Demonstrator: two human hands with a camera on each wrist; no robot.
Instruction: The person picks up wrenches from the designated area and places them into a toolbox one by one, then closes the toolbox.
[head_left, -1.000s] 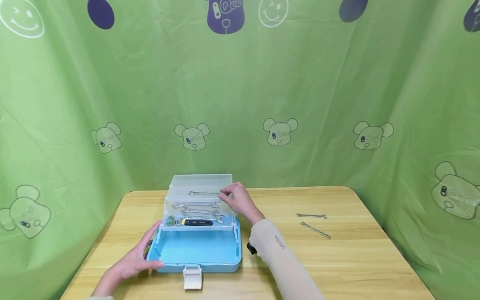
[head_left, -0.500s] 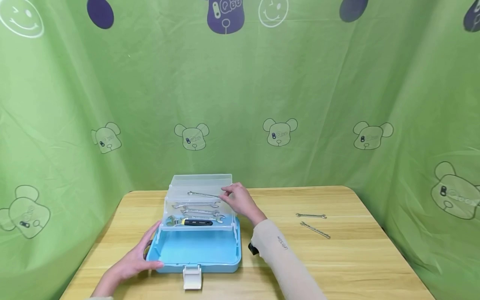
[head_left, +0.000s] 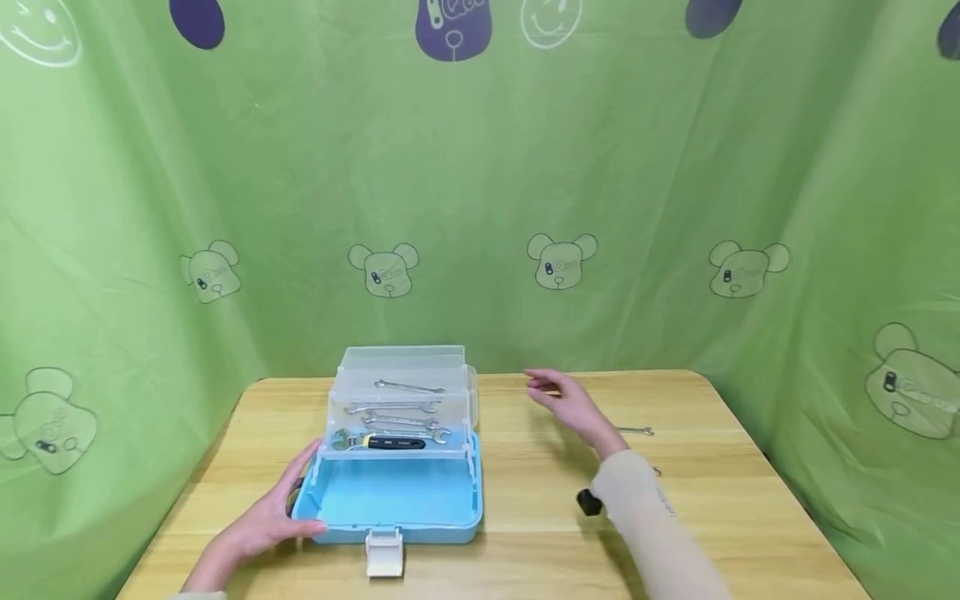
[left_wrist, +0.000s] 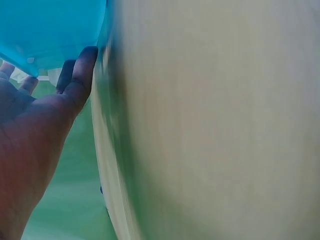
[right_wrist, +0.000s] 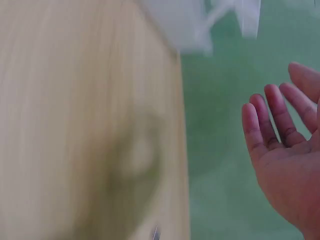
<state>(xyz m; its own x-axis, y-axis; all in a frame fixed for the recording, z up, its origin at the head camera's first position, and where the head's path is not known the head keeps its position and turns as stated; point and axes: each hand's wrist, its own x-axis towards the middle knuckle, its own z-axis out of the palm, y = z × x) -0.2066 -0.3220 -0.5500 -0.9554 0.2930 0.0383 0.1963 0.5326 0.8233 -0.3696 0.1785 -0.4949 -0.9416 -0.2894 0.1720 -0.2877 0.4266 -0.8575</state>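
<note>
A light blue toolbox (head_left: 393, 533) stands on the table with its clear trays raised. My left hand (head_left: 266, 521) holds its left end, thumb over the front rim and fingers along the side. In the upper tray lies a small wrench (head_left: 409, 387). Several larger wrenches (head_left: 401, 423) and an adjustable wrench (head_left: 397, 444) with a black handle fill the tray below. To the right of the box, my right hand (head_left: 570, 408) hangs over the table holding nothing, its fingers loosely extended in the right wrist view. Past its forearm show a wrench (head_left: 637, 431) and the tip of another wrench (head_left: 657, 472).
A white latch (head_left: 385, 557) hangs down the toolbox's front. The clear lid (head_left: 472, 398) leans back behind the trays. The wooden table (head_left: 525, 550) ends at a green patterned curtain (head_left: 480, 167) behind and on both sides.
My right hand has let go of the small wrench, which now lies in the upper tray, and has moved right, its arm covering part of the table's wrenches. The left hand stays put.
</note>
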